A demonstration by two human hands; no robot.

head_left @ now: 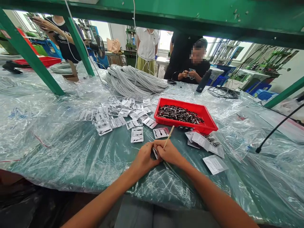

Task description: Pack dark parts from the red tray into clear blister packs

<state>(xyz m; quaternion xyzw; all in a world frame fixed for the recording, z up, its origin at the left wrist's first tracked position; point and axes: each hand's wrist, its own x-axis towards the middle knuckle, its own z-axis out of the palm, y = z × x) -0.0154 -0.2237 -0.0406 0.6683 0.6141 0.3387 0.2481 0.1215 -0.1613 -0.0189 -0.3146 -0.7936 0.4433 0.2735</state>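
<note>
My left hand [143,155] and my right hand [170,153] meet over the front middle of the table. Fingers of the left one close round a small white printed packet [155,153], mostly hidden by both hands. A thin pale wooden stick [169,136] rises slanting from my right hand, whose fingertips press near the packet. Just beyond lies a printed packet [161,133] with dark shapes on it. Several similar packets [137,134] spread out to the left. Behind and to the right, a red tray [209,126] holds many small dark metallic parts [179,114].
Plastic sheeting [95,161] covers the green table. More packets [215,164] lie to the right, near a black cable end [258,149]. A large grey cable coil [135,80] sits at the back. Green frame posts [30,53] and a beam cross above; other people stand or sit beyond.
</note>
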